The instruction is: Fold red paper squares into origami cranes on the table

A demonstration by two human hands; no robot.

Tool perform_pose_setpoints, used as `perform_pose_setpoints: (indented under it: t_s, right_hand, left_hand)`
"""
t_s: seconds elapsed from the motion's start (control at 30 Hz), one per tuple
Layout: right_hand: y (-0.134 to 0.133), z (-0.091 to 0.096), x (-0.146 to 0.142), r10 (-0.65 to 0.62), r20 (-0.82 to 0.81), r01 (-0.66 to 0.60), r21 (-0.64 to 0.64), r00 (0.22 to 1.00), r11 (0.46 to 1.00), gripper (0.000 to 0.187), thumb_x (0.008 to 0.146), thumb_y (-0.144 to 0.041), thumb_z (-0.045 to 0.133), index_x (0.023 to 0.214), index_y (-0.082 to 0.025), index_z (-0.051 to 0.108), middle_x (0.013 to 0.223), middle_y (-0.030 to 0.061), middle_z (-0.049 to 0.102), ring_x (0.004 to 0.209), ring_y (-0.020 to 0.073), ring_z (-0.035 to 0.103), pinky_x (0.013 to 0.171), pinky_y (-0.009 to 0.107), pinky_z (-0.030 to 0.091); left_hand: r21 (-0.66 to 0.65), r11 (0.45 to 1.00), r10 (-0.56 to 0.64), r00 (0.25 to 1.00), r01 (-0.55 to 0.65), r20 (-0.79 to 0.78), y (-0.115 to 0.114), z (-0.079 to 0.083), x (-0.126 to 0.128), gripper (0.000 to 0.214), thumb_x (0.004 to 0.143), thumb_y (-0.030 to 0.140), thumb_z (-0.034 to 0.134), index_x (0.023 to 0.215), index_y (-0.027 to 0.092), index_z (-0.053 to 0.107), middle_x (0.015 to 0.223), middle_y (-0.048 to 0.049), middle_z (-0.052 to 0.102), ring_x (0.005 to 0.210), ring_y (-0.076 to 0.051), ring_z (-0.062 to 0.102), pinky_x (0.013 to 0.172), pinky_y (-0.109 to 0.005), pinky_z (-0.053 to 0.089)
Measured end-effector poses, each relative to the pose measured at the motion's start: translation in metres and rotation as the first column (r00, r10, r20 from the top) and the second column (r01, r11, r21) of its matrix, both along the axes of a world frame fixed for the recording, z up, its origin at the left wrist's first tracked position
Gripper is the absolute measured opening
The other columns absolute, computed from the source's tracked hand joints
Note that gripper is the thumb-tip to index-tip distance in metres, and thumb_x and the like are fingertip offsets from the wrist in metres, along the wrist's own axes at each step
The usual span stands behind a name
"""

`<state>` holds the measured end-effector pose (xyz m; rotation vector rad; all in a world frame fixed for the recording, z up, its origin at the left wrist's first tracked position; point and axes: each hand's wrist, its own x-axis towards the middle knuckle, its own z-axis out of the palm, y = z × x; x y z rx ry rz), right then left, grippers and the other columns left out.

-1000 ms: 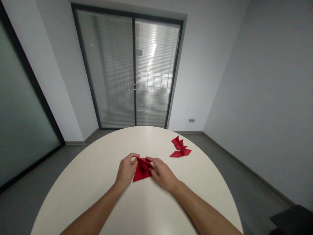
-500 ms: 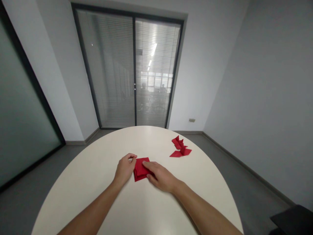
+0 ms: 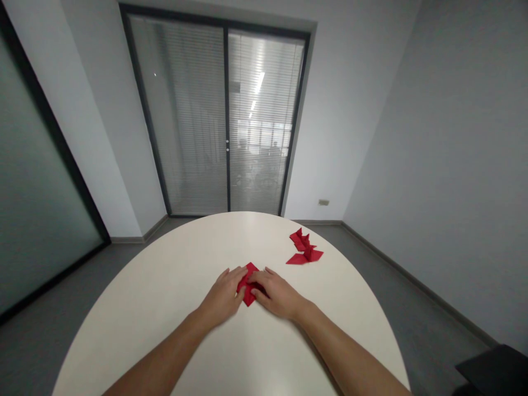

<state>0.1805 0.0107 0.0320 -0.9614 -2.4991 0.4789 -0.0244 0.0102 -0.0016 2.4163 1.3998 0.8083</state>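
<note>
Office meeting room, small and plainly fitted. Shown by: one large round white table standing on a grey floor; plain pale grey walls with a low skirting and a single socket; dark-framed double glass doors hung with slatted blinds; a frosted glass partition in a dark frame on the left. Through the blinds, ceiling strip lights and a further windowed work area show dimly, as on an office floor.
</note>
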Motion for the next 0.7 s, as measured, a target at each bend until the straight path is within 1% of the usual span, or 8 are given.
perform_pose_setpoints:
  t_s: [0.1, 0.17, 0.3, 0.37, 0.43, 0.5, 0.63, 0.7]
  right_hand:
    - [0.003, -0.006, 0.003, -0.079, -0.002, 0.079, 0.034, 0.997, 0.996, 0.038, 0.089, -0.013, 0.051, 0.125, -0.022, 0.058, 0.121, 0.0085, 0.068, 0.116, 0.0228, 0.062, 0.115, 0.054, 0.028]
    - [0.004, -0.01, 0.003, -0.089, -0.007, 0.09, 0.058, 0.996, 0.994, 0.046, 0.088, -0.012, 0.05, 0.133, -0.021, 0.054, 0.131, 0.0106, 0.063, 0.123, 0.0232, 0.057, 0.116, 0.053, 0.027]
    - [0.004, -0.017, 0.001, -0.071, 0.061, 0.07, 0.022, 0.996, 0.997, 0.056, 0.096, -0.023, 0.045, 0.151, -0.018, 0.036, 0.153, 0.0153, 0.044, 0.142, 0.025, 0.039, 0.118, 0.052, 0.026]
    - [0.004, -0.019, 0.001, -0.078, 0.138, 0.082, -0.025, 0.987, 0.996, 0.058, 0.101, -0.032, 0.038, 0.156, -0.016, 0.027, 0.158, 0.0168, 0.034, 0.148, 0.0263, 0.029, 0.12, 0.054, 0.021]
    - [0.004, -0.021, 0.002, -0.09, 0.193, 0.104, -0.064, 0.977, 0.993, 0.06, 0.103, -0.04, 0.032, 0.158, -0.016, 0.022, 0.162, 0.0153, 0.025, 0.151, 0.0272, 0.02, 0.121, 0.056, 0.015]
    - [0.005, -0.021, 0.003, -0.103, 0.219, 0.124, -0.085, 0.97, 0.989, 0.062, 0.103, -0.045, 0.031, 0.158, -0.018, 0.021, 0.163, 0.0127, 0.019, 0.152, 0.0276, 0.014, 0.122, 0.056, 0.011]
    - [0.006, -0.019, 0.006, -0.112, 0.246, 0.142, -0.105, 0.963, 0.984, 0.069, 0.101, -0.05, 0.035, 0.158, -0.015, 0.02, 0.163, 0.0133, 0.017, 0.152, 0.0289, 0.012, 0.122, 0.056, 0.007]
    - [0.007, -0.017, 0.006, -0.1, 0.244, 0.128, -0.104, 0.965, 0.986, 0.07, 0.1, -0.05, 0.037, 0.158, -0.014, 0.019, 0.163, 0.0138, 0.018, 0.152, 0.0288, 0.012, 0.122, 0.055, 0.005]
  left_hand:
    - [-0.039, 0.998, -0.056, 0.991, 0.051, -0.125, -0.004, -0.004, 0.0, 0.049, 0.094, 0.02, 0.043, 0.143, 0.023, 0.048, 0.151, -0.0083, 0.048, 0.143, -0.024, 0.04, 0.119, -0.052, 0.025]
    - [-0.048, 0.997, -0.066, 0.986, 0.059, -0.156, -0.005, -0.004, 0.001, 0.051, 0.095, 0.02, 0.042, 0.146, 0.023, 0.045, 0.154, -0.0083, 0.045, 0.145, -0.023, 0.037, 0.12, -0.052, 0.024]
    - [-0.084, 0.993, -0.101, 0.978, 0.086, -0.185, -0.005, 0.0, 0.001, 0.055, 0.096, 0.021, 0.04, 0.15, 0.024, 0.038, 0.157, -0.0082, 0.039, 0.147, -0.021, 0.032, 0.12, -0.049, 0.024]
    - [-0.114, 0.99, -0.104, 0.971, 0.081, -0.216, -0.005, 0.001, 0.002, 0.055, 0.098, 0.023, 0.037, 0.152, 0.023, 0.035, 0.159, -0.0083, 0.035, 0.149, -0.021, 0.029, 0.12, -0.049, 0.023]
    - [-0.122, 0.991, -0.08, 0.963, 0.05, -0.257, -0.007, 0.0, 0.002, 0.054, 0.099, 0.027, 0.034, 0.153, 0.021, 0.033, 0.16, -0.0096, 0.032, 0.149, -0.023, 0.026, 0.12, -0.051, 0.022]
    - [-0.097, 0.995, -0.022, 0.956, -0.007, -0.291, -0.008, -0.002, 0.003, 0.054, 0.1, 0.03, 0.031, 0.152, 0.018, 0.035, 0.159, -0.0123, 0.033, 0.149, -0.026, 0.026, 0.12, -0.054, 0.02]
    - [0.0, 0.99, 0.133, 0.939, -0.14, -0.318, -0.009, -0.002, 0.005, 0.053, 0.098, 0.03, 0.035, 0.147, 0.011, 0.044, 0.156, -0.0172, 0.038, 0.148, -0.031, 0.028, 0.12, -0.057, 0.018]
    - [0.04, 0.991, 0.133, 0.942, -0.126, -0.307, -0.009, 0.001, 0.005, 0.055, 0.096, 0.026, 0.037, 0.148, 0.01, 0.042, 0.157, -0.0168, 0.036, 0.149, -0.029, 0.025, 0.121, -0.054, 0.017]
